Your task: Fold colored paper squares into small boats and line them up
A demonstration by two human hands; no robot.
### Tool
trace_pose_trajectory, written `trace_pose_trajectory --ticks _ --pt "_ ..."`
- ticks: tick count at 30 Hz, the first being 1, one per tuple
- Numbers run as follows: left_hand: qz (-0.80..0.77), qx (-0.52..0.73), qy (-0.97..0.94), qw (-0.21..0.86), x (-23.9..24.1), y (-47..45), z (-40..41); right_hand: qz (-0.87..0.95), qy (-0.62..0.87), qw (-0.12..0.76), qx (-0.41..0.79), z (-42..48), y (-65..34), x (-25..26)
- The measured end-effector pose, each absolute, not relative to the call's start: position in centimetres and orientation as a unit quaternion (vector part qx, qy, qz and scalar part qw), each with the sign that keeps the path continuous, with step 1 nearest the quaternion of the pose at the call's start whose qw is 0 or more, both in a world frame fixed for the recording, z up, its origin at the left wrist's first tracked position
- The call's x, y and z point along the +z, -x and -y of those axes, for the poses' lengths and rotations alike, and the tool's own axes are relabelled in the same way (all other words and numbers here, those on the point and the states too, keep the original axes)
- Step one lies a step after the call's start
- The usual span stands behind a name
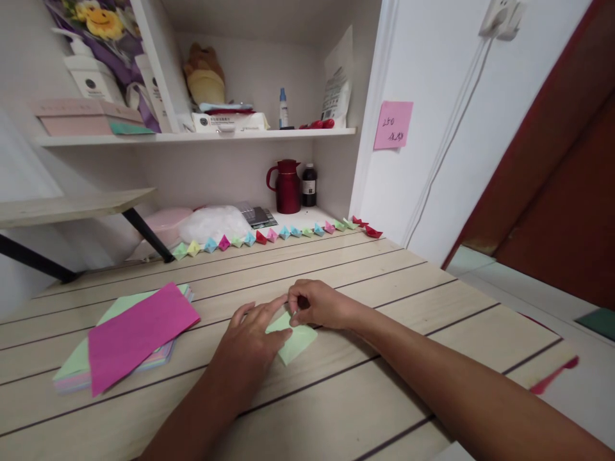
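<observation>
A light green sheet of paper [298, 340] lies partly folded on the wooden table [384, 358]. My left hand [252, 339] rests flat on its left part, fingers stretched out and pressing it down. My right hand [321, 305] sits at the paper's upper edge with its fingers curled in a pinch on the fold. To the left lies a stack of coloured paper [120, 339] with a magenta sheet [139, 333] on top.
A row of small folded paper boats [269, 235] in several colours lines the table's far edge. Behind it stand a red jug [287, 186], a dark bottle [309, 184] and a plastic bag [214, 223]. A pink note [393, 125] sticks to the wall.
</observation>
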State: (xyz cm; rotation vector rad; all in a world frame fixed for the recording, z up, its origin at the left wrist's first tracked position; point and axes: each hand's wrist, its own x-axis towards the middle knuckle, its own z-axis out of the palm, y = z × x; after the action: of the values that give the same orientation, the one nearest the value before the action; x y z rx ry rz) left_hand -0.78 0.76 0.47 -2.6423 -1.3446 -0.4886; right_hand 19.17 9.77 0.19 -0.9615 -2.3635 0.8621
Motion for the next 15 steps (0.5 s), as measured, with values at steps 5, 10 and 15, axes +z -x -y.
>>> trace_pose_trajectory --ticks 5,10,15 --pt "0.539 -0.221 0.813 0.005 -0.5 1.1 -1.2 0.852 0.369 0.215 0.303 -9.6 -19.1 0.6" --pt "0.593 -0.226 0.772 -0.041 -1.1 1.4 -1.6 0.859 0.387 0.182 0.281 -9.5 -19.2 0.9" --pt "0.594 -0.242 0.765 -0.049 -1.4 1.3 -1.7 0.865 0.355 0.2 0.294 -9.8 -19.1 0.4"
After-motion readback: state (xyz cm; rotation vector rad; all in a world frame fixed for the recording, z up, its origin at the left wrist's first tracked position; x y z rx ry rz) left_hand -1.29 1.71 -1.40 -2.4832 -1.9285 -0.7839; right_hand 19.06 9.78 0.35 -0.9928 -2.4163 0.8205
